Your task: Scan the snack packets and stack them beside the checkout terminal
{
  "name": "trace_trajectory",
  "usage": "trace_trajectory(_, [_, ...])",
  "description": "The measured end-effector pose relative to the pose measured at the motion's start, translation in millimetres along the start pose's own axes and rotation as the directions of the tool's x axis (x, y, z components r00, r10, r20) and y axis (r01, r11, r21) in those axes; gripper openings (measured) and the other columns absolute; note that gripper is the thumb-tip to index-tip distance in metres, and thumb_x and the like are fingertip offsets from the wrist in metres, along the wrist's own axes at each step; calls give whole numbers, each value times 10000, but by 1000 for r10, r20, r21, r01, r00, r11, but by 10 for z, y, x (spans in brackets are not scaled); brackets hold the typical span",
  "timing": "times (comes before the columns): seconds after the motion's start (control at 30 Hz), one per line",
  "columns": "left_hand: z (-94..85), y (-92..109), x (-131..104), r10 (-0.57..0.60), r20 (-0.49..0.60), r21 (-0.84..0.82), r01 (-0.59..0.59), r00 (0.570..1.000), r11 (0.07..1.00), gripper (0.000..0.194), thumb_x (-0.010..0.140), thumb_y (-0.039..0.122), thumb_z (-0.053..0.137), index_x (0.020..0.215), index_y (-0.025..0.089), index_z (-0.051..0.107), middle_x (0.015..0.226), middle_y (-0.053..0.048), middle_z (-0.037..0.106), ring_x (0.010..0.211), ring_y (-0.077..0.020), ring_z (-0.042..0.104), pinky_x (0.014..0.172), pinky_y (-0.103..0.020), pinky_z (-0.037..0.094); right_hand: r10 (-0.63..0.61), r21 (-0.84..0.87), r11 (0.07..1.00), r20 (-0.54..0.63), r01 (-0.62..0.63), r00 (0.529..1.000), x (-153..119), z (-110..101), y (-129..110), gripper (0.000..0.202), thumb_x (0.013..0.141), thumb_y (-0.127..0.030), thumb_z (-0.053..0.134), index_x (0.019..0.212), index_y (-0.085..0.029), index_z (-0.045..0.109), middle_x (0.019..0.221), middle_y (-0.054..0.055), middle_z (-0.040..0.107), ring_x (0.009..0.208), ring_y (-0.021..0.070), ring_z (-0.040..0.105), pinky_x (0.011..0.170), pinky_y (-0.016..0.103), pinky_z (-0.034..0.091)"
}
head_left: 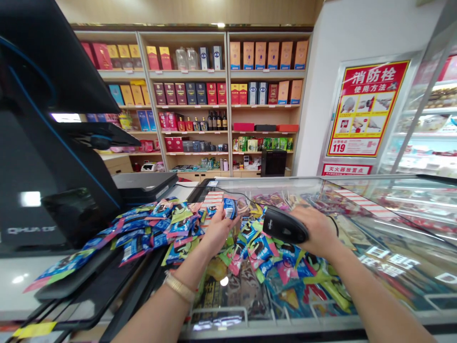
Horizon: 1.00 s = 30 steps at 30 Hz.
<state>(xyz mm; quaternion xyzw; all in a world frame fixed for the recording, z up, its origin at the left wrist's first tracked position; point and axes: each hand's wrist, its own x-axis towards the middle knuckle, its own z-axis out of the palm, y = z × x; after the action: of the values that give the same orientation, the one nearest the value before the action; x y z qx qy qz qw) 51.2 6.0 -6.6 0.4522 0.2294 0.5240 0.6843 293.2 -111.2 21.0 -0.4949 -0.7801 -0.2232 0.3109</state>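
My right hand (316, 228) is wrapped round a black handheld barcode scanner (283, 225), its head pointing left. Between the fingers of my left hand (219, 224) is a small blue snack packet (229, 208), its white barcode label facing me and the scanner. Under and beside the scanner, a pile of blue, green and pink snack packets (262, 247) lies on the glass top of a freezer (246, 312). Left of my left hand, a second heap of the same packets (157, 226) spreads over a dark device and the counter.
A black checkout terminal (43, 157) with a screen stands close on the left. The scanner's thin cable (200, 186) runs across the glass. Behind are shelves (226, 107) of boxed bottles; a red and yellow notice (367, 109) hangs on the right wall.
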Motion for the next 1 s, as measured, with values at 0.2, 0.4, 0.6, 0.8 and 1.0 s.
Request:
trace_trajectory(0.2, [15, -22, 11, 10, -15, 14, -10, 1000, 1000, 660, 645, -23, 519, 1244, 252, 560, 1225, -29, 615, 1195, -197, 545, 1079, -431, 408, -11, 16, 1000, -14, 11, 1000, -1, 6, 15, 158, 734, -306, 575, 847, -202, 614, 748, 50, 639, 707, 194, 585, 658, 294, 395])
trace_trajectory(0.4, [-2, -118, 8, 131, -53, 255, -114, 990, 960, 352, 808, 184, 561, 1149, 234, 630, 1279, -40, 602, 1275, -203, 484, 1073, -363, 395, 26, -22, 999, -217, -31, 976, -64, 29, 207, 210, 733, -345, 549, 868, -207, 632, 749, 61, 657, 702, 227, 622, 654, 337, 469])
trace_trajectory(0.6, [13, -274, -6, 203, 130, 678, -236, 971, 696, 360, 772, 178, 581, 1121, 220, 660, 1260, -84, 624, 1235, -237, 512, 1139, -401, 266, 111, -18, 992, -356, -125, 928, -125, 29, 402, 294, 743, -361, 565, 971, -192, 641, 789, 72, 684, 712, 244, 658, 611, 333, 507])
trace_trajectory(0.8, [80, -312, 15, 42, 192, 621, -155, 980, 768, 306, 782, 276, 604, 1075, 216, 669, 1297, -82, 605, 1338, -231, 418, 1154, -361, 225, 136, -16, 988, -347, -151, 928, -158, 59, 463, 282, 735, -352, 584, 959, -192, 645, 776, 64, 684, 692, 233, 661, 610, 323, 521])
trace_trajectory(1.0, [-153, -109, 374, 214, 85, 920, -159, 973, 357, 463, 740, 156, 582, 1202, 192, 589, 1309, -144, 571, 1290, -288, 451, 1112, -414, 271, 146, -11, 987, -355, -161, 923, -191, 86, 502, 360, 719, -368, 612, 1034, -194, 634, 871, 82, 702, 776, 262, 674, 655, 350, 533])
